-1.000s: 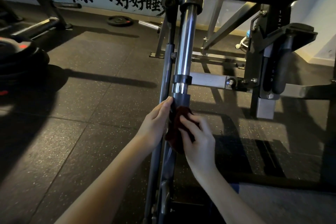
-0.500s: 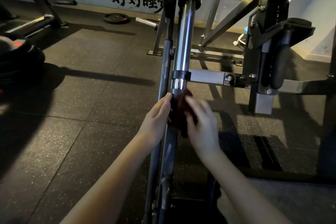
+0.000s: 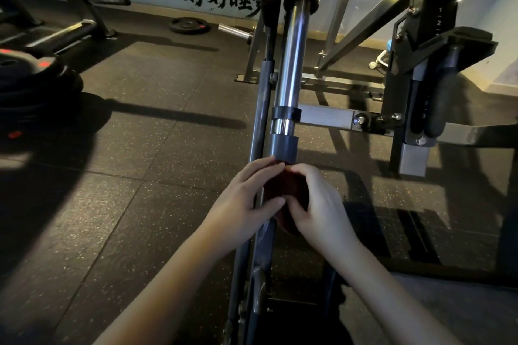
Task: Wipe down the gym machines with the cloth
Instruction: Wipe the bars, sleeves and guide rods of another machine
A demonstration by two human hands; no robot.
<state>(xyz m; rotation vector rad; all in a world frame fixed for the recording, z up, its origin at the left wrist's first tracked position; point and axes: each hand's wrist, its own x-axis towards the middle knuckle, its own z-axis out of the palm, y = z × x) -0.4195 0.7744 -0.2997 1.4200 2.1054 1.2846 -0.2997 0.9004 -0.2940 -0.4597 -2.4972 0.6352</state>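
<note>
- The dark red cloth (image 3: 286, 187) is wrapped on the machine column (image 3: 291, 64), directly below the grey collar (image 3: 284, 148).
- The left hand (image 3: 246, 199) grips the cloth from the left, with its fingers curled and its index finger and thumb tips on the cloth's front.
- The right hand (image 3: 322, 210) grips from the right, its curled fingers covering that edge.
- A weight plate (image 3: 186, 24) lies on the floor (image 3: 140, 176), well apart.

Two hands show: one left hand (image 3: 246, 196) and one right hand (image 3: 322, 210). There is one dark red cloth (image 3: 288, 185). One chrome rod (image 3: 293, 64) carries two collars, an upper collar (image 3: 286, 114) and a lower collar (image 3: 284, 148). There is one black grip (image 3: 441, 98), one loose plate (image 3: 190, 25), one barbell end (image 3: 234, 30), and one stack (image 3: 36, 75) of plates, whose number cannot be told.
</note>
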